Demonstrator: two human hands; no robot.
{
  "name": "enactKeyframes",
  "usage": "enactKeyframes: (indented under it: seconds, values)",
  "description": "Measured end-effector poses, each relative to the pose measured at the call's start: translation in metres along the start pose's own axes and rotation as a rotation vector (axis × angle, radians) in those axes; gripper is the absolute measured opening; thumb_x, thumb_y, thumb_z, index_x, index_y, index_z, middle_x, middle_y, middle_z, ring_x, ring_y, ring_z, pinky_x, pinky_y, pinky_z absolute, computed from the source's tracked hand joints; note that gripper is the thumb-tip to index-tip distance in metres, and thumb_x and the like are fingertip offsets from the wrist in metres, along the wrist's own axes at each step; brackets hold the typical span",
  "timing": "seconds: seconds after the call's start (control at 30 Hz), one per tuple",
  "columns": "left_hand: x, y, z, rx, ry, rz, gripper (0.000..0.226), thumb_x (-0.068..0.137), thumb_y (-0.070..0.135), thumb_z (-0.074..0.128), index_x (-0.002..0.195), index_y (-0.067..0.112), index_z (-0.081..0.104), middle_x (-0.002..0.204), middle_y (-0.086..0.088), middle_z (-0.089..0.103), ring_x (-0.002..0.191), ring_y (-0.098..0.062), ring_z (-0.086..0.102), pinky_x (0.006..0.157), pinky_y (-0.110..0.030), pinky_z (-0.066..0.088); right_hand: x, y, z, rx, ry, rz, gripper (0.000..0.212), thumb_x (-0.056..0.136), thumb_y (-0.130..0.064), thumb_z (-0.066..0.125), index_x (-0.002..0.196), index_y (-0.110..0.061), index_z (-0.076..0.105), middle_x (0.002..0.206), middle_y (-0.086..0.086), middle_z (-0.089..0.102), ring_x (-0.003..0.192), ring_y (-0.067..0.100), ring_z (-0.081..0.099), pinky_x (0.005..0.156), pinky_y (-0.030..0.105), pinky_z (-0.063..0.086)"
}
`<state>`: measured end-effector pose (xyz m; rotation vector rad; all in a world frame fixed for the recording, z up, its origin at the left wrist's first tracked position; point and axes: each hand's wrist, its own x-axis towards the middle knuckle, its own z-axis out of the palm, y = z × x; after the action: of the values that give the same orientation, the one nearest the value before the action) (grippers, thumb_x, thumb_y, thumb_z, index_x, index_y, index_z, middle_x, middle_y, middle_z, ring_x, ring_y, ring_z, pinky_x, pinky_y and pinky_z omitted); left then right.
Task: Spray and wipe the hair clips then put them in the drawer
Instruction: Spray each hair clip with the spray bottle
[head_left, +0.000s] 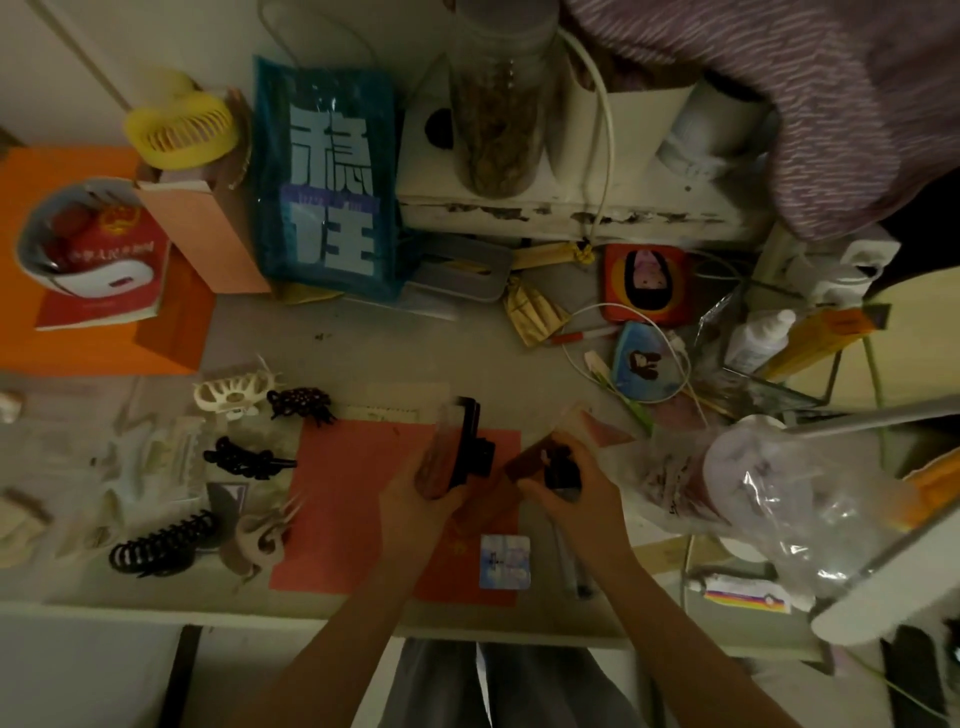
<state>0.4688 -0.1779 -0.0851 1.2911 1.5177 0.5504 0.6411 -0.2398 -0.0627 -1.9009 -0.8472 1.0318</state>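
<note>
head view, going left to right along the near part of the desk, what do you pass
black coil clip → beige claw clip → left hand holding a black clip → right hand holding a small bottle → plastic bag

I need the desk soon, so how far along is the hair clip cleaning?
Nothing shows as finished: no drawer is in view, so no clip can be seen put away. In hand: the left hand holds a black hair clip, and the right hand grips a small dark item, too blurred to identify. Left: several clips still lie on the desk, among them a white claw clip and a black coil-shaped clip.
</note>
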Motion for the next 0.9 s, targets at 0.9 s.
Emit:
enactKeyframes:
  seconds: [0.9]
  values:
    - [-0.037,0.149,-0.085,-0.051,0.06,0.59,0.076,0.074,0.011,0.08,0.126,0.05,0.041,0.111,0.044,0.054,0.107,0.023,0.049,0.088,-0.014,0.049,-0.015,-0.173,-0.012,0.373,-0.067,-0.279,0.055,0.072,-0.022,0.082,0.116,-0.036,0.054,0.105,-0.006,0.066,0.081,0.01,0.069,0.054,0.027,0.056]
